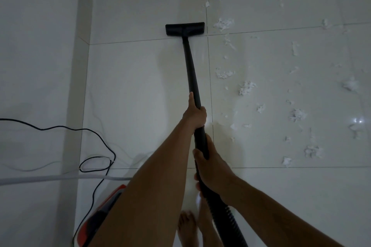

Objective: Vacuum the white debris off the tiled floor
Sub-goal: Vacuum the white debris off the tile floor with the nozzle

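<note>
Two hands curl their fingers (203,110) round the black wand (190,66), left hand (194,115) ahead of right hand (211,166); it points away from the person, nozzle (184,28) on the floor (136,86) near white debris (223,23).

1 wand (191,70) — 2 hands (195,115), 2 feet (187,226).
</note>
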### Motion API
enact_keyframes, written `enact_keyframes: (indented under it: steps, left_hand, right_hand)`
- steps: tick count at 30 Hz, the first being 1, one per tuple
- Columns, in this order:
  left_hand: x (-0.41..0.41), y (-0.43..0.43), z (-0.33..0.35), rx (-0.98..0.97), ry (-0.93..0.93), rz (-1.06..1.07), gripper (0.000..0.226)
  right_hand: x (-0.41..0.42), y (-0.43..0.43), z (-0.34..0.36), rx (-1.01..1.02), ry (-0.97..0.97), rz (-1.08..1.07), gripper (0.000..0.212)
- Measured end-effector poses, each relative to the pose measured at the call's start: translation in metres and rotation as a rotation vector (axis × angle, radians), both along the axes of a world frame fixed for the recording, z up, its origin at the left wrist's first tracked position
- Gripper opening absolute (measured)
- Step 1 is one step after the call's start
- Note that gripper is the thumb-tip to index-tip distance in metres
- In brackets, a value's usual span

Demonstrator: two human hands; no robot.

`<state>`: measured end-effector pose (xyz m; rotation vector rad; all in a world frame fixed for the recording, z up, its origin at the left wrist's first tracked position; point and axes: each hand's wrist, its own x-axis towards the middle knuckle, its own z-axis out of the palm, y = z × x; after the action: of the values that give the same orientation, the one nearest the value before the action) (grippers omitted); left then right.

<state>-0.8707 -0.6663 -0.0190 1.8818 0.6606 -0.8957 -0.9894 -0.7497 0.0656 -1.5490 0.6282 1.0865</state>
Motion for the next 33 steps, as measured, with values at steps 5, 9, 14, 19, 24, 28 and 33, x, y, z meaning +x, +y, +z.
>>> enact_keyframes:
  steps: [5,9,14,19,24,28,33]
  left_hand:
    - [-0.019,0.008,0.018,-0.007,0.029,0.013,0.073]
    - [-0.049,0.017,0.033,-0.023,0.059,0.016,0.074]
    - [-0.095,0.028,0.046,-0.047,0.07,0.033,0.074]
    - [-0.135,0.033,0.059,-0.087,0.084,0.072,0.073]
    - [-0.164,0.037,0.069,-0.09,0.109,0.09,0.073]
    - [-0.189,0.042,0.077,-0.093,0.13,0.089,0.075]
    - [-0.226,0.048,0.089,-0.082,0.151,0.061,0.074]
  right_hand:
    - [-0.018,0.006,0.022,0.007,0.021,-0.002,0.052]
    - [-0.045,0.013,0.038,0.013,0.033,0.005,0.051]
    - [-0.088,0.023,0.058,-0.012,0.018,0.044,0.056]
    - [-0.124,0.027,0.072,-0.058,-0.009,0.091,0.053]
    - [-0.151,0.035,0.083,-0.103,-0.054,0.13,0.052]
    - [-0.173,0.041,0.098,-0.06,-0.057,0.06,0.054]
    - [-0.209,0.051,0.119,-0.12,-0.076,0.1,0.053]
